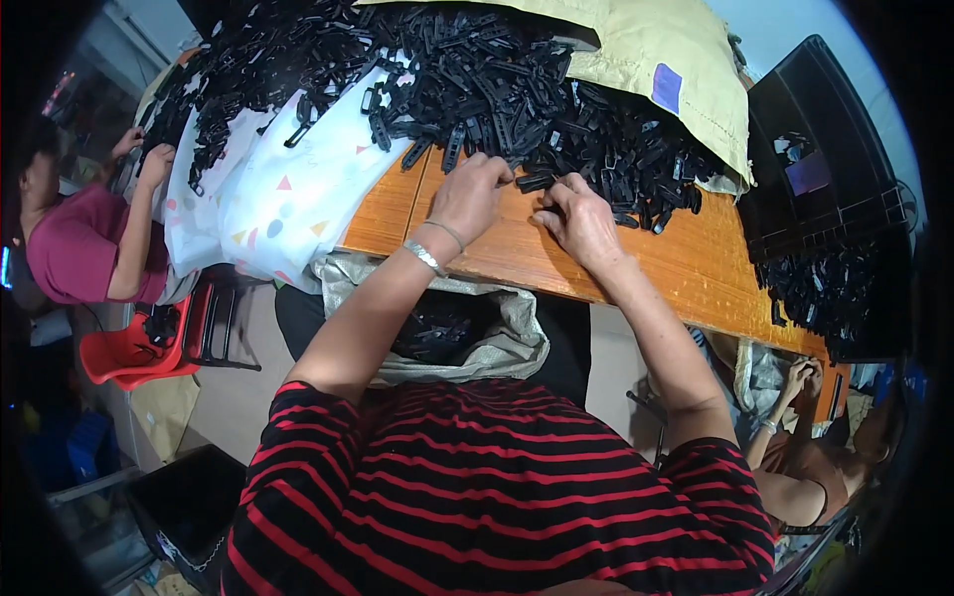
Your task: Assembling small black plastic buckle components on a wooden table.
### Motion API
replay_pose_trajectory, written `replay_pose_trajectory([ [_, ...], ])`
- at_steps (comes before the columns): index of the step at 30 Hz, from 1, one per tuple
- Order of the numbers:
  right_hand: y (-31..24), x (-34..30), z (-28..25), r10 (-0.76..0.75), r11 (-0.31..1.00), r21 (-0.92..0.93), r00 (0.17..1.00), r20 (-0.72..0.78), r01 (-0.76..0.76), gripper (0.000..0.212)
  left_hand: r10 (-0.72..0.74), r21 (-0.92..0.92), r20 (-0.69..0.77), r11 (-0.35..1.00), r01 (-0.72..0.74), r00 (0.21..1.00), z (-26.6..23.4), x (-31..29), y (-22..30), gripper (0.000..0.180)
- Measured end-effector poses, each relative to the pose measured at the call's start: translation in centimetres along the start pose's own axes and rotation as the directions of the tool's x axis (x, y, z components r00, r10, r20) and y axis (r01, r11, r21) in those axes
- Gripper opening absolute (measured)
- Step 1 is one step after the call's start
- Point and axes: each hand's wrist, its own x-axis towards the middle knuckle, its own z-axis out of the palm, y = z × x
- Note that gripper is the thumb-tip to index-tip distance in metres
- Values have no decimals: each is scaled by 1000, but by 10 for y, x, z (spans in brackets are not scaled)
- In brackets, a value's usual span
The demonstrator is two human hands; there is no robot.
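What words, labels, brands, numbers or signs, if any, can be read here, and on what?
None can be read.
Purple patch on the pale yellow sack: no legible writing.
White sheet: coloured shapes, no legible words.
Small black pieces: too small to tell whether they are marked.

1. Bright light leaves a soft sheen on the bench (686, 273); the black pieces (487, 94) show small glints.
2. Deep shadow inside the sack (527, 348).
3. Fisheye edges bend and fade to black.
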Motion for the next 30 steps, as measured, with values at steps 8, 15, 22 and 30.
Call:
replay_pose_trajectory([
  [8, -30, -6, 8, -155, 968, 200, 988, 3, 151, 31, -222, -65, -1, 973, 221, 975, -20, -16, 6, 15],
  [15, -23, 9, 18, -140, 946, 304, 987, 77, 111, 19, -211, 128, 10, 970, 208, 977, -13, -2, 8, 17],
  [22, -20, 11, 27, -153, 970, 182, 987, -47, 159, 10, -184, 101, 109, 980, 173, 977, -31, -10, 5, 14],
  [30, -30, 10, 23, -155, 985, 65, 983, -100, 162, 14, -179, 96, 67, 980, 173, 982, -37, -26, -1, 12],
])
